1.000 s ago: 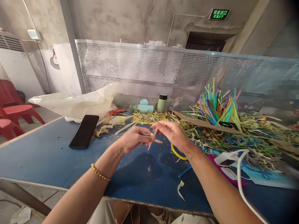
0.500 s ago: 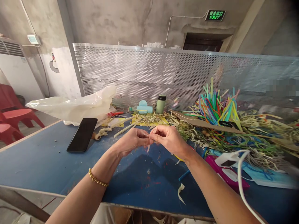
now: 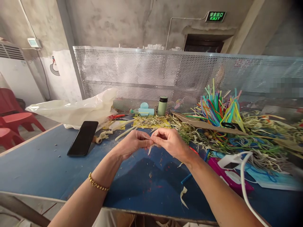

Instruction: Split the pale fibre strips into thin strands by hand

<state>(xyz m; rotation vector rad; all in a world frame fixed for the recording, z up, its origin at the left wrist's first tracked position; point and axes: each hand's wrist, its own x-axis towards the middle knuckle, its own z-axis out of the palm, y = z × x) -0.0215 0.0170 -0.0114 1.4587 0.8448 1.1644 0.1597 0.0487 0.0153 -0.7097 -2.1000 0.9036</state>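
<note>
Above the middle of the blue table, both my hands meet at their fingertips. Thumb and fingers of my left hand [image 3: 134, 143] are closed in a pinch on a pale, husk-like strip [image 3: 150, 149]. My right hand [image 3: 168, 141] pinches the same small piece from the other side, thumb against forefinger. One end of the strip hangs below the fingertips; the rest is mostly covered by my fingers. A loose pale strip [image 3: 183, 197] lies on the table nearer to me, and a blue tube [image 3: 186, 178] rests beside my right forearm.
A black phone [image 3: 83, 138] and a plastic bag [image 3: 78, 108] lie left. Behind are a green bottle [image 3: 162, 106] and a perforated metal screen [image 3: 132, 75]. To the right are colourful strips [image 3: 219, 110], tangled fibres [image 3: 253, 148], a magenta device [image 3: 220, 171] and a white cable [image 3: 243, 179].
My right hand has come down and left, so both hands' fingertips now meet. The strip, earlier showing as crossed ends, is mostly covered. The view has shifted slightly.
</note>
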